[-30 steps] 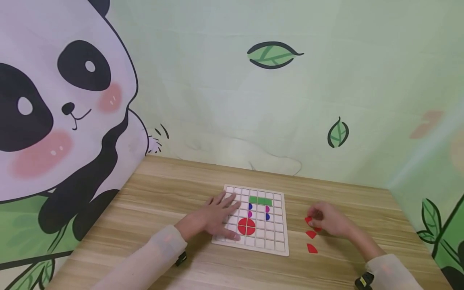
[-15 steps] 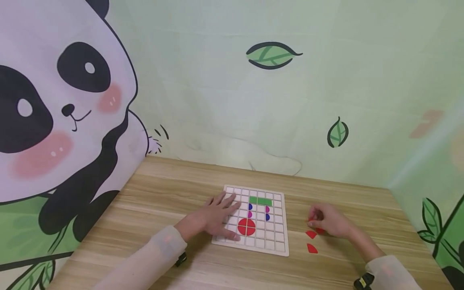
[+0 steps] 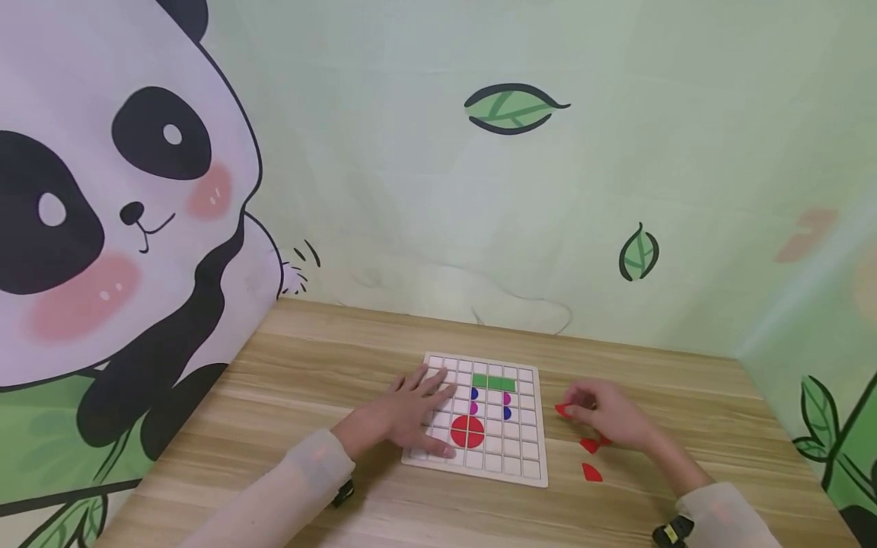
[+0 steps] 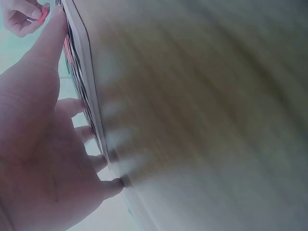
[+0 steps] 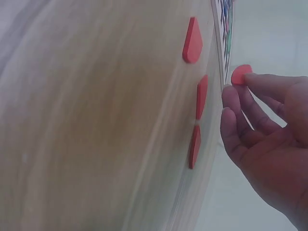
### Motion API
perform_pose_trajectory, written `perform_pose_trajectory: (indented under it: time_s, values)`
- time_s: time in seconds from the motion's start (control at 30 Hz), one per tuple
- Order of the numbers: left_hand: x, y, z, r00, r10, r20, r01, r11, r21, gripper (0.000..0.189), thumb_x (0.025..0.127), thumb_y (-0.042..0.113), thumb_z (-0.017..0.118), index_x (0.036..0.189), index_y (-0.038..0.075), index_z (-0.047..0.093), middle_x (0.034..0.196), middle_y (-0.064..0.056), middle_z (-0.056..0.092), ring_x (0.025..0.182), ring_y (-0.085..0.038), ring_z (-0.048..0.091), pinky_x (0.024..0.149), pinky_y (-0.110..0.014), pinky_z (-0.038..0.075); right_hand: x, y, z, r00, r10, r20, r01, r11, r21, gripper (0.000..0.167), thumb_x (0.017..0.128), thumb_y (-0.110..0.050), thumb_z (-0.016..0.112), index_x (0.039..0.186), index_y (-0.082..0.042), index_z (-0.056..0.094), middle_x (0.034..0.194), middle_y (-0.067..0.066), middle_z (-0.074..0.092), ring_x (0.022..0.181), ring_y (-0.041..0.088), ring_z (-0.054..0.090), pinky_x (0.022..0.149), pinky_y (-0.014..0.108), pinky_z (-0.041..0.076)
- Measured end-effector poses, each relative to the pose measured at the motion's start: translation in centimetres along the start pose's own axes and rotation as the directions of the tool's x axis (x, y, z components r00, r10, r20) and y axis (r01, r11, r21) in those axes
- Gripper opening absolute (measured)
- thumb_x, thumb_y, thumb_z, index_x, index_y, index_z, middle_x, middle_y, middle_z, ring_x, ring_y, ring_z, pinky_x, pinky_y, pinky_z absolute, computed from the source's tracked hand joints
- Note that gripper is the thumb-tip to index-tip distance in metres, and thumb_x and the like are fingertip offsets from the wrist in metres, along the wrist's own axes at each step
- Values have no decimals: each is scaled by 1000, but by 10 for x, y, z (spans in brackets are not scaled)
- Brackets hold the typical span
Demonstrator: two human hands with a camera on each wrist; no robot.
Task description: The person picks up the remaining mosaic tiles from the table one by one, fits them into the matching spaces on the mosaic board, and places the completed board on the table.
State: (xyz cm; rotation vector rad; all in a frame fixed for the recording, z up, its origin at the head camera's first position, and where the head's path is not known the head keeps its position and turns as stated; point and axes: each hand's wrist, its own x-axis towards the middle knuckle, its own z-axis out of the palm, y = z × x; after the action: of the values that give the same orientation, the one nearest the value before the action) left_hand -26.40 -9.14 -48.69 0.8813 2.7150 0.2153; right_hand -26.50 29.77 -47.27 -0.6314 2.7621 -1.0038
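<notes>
My left hand lies with spread, straight fingers on the left side of a white grid board. On the board sit a red circle made of quarter pieces, a green bar, and small blue and magenta half-rounds. Right of the board, my right hand pinches a red quarter-circle piece between thumb and fingers, raised off the table in the right wrist view. Below that hand lie several more: a red piece nearest me, another red piece and a third red piece.
The wood-grain table carries the board near its middle. Behind it rises a pale green backdrop printed with leaves and a large panda at the left. Dark wrist devices sit at both sleeves.
My right hand has picked up one red quarter-circle piece from the table and moved it left toward the board. The left hand has stayed on the board.
</notes>
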Motion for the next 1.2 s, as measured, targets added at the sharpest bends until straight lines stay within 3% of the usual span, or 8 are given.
perform_pose_trajectory:
  time_s: [0.2, 0.47, 0.83, 1.2]
  values:
    - [2, -1, 3, 1000, -3, 4, 3, 1000, 11, 116, 85, 86, 61, 172, 23, 17, 179, -7, 4, 163, -41, -2, 127, -66, 11, 3, -5, 7, 1000, -16, -12, 16, 1000, 23, 8, 98, -7, 75, 100, -12, 69, 91, -2, 67, 85, 19, 61, 73, 28, 55]
    - [5, -5, 8, 1000, -6, -1, 6, 1000, 8, 117, 84, 87, 61, 172, 24, 16, 179, -5, 4, 163, -39, -2, 127, -65, 11, 8, -14, 17, 996, -88, 34, 87, 995, 44, 23, 99, -1, 70, 122, -4, 74, 97, 2, 70, 87, 18, 61, 76, 27, 55]
    - [5, -5, 7, 1000, -10, 1, 10, 1000, 8, 117, 84, 87, 61, 172, 25, 17, 179, -5, 4, 163, -39, -2, 127, -65, 11, 25, -38, 39, 998, -45, 41, 42, 997, 65, 9, 101, -8, 73, 102, -15, 68, 98, -3, 68, 92, 20, 61, 81, 29, 56]
    - [5, -4, 5, 1000, -10, 5, 10, 1000, 7, 116, 84, 86, 61, 172, 24, 17, 179, -5, 4, 163, -40, -2, 127, -65, 11, 39, -62, 68, 986, -161, 41, 159, 986, 51, 9, 97, -7, 77, 97, -14, 72, 93, -6, 66, 84, 15, 61, 75, 27, 55]
